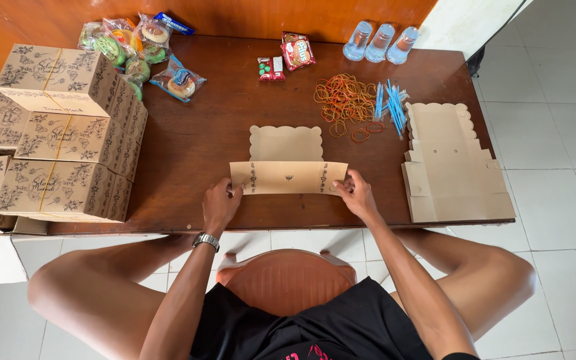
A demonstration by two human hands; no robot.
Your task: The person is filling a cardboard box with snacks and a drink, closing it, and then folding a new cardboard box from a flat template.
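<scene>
A flat tan cardboard box blank (287,162) with a scalloped far flap lies on the brown wooden table (215,127) in front of me. Its near panel is folded up. My left hand (220,204) pinches the left end of that panel, and my right hand (355,193) pinches the right end. A metal watch sits on my left wrist.
Folded patterned boxes (61,133) are stacked at the left. Wrapped snacks (135,50), two small packets (288,57), rubber bands (345,100), blue straws (389,103) and sealed water cups (380,41) lie at the back. Flat box blanks (451,167) are piled at the right.
</scene>
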